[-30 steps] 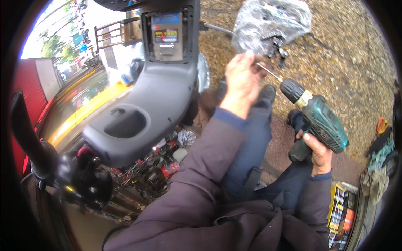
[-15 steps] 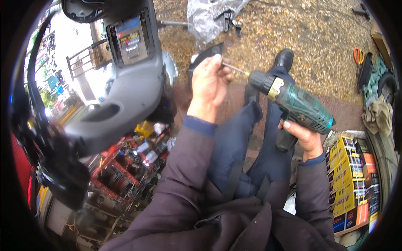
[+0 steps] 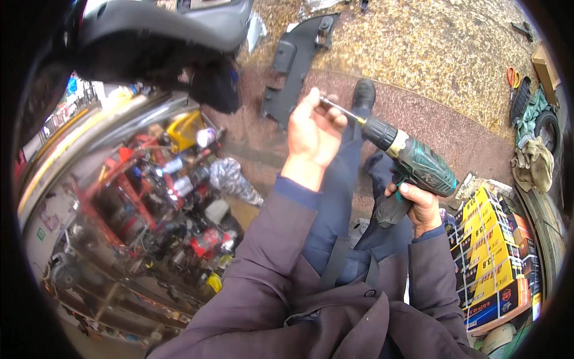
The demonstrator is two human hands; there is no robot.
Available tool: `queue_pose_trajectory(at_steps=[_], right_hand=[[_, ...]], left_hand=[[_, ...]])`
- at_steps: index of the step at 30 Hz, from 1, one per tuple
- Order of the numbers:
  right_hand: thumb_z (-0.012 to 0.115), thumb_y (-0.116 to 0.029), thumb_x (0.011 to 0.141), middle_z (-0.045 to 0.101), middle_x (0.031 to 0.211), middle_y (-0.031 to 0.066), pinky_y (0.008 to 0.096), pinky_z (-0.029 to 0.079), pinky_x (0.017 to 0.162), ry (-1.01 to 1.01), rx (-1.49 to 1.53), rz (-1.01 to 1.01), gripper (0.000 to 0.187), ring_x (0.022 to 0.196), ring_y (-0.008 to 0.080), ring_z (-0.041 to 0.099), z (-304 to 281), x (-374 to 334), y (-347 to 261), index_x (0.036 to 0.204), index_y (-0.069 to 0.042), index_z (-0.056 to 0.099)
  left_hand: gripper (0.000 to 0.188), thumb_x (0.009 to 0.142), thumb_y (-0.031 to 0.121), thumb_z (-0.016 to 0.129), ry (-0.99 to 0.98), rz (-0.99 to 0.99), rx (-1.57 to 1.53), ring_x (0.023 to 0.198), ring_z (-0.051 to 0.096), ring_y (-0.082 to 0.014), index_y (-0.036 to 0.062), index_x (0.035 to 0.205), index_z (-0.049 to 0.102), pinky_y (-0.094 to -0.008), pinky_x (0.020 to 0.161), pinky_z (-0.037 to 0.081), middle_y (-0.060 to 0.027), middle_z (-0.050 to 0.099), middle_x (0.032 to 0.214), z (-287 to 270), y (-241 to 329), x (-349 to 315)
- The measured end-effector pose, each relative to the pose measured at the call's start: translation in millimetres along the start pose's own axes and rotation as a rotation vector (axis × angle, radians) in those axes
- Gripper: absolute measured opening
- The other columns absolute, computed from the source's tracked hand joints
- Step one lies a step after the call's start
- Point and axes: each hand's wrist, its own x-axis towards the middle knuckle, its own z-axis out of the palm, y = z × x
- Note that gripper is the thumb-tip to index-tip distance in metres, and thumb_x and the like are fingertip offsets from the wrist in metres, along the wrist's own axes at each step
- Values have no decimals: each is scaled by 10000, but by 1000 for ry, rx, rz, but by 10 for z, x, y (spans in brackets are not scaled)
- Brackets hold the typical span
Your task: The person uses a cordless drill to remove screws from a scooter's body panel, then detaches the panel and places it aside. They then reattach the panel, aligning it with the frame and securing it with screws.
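A green and black cordless drill (image 3: pixel 421 164) is in my right hand (image 3: pixel 420 206), its fingers wrapped round the black grip and the thumb along the side. A long thin screwdriver bit (image 3: pixel 344 109) sticks out of the chuck toward the upper left. My left hand (image 3: pixel 312 131) is closed at the far end of that bit, thumb and fingertips pinched together. Whether a screw is between those fingertips is too small to tell. Just beyond my left hand, a black plastic panel (image 3: pixel 297 63) lies on the ground.
A grey and black scooter body (image 3: pixel 167 36) stands at the upper left. Tools and parts crowd a red rack (image 3: pixel 128 203) on the left. Stacked yellow boxes (image 3: pixel 487 257) stand at the right, with orange-handled scissors (image 3: pixel 513 78), cloths (image 3: pixel 534 164) and a tyre (image 3: pixel 548 128) farther back.
The view has swung left and down, so the scooter sits higher and more of the rack and black panel shows. Both hands keep the same hold at drill and bit.
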Motion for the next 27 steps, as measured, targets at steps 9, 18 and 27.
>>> queue_pose_trajectory(at_steps=[9, 18, 27], right_hand=[[771, -206, 637, 629, 783, 138, 420, 514, 746, -87, -31, 47, 598, 740, 310, 633, 501, -261, 1326, 1126, 66, 558], [753, -59, 743, 667, 963, 106, 396, 542, 827, -123, -390, 1, 454, 876, 257, 666, 1937, -212, 3334, 1168, 3, 605], [767, -123, 856, 682, 1004, 55, 321, 508, 824, -444, -898, -337, 282, 920, 168, 638, 3298, -41, 4952, 1111, -49, 671]], left_hand=[[271, 983, 321, 519, -91, 105, -310, 733, 596, -199, 80, 913, 623, -347, 649, 502, -95, 663, 895, -1391, 472, -895], [98, 953, 181, 580, 98, 377, -243, 681, 535, -122, 84, 965, 573, -280, 594, 476, -48, 616, 859, -3556, 1861, -1534], [108, 978, 165, 551, 198, 465, -379, 635, 521, -85, 72, 1008, 598, -235, 544, 447, -51, 640, 892, -5164, 3378, -1936]])
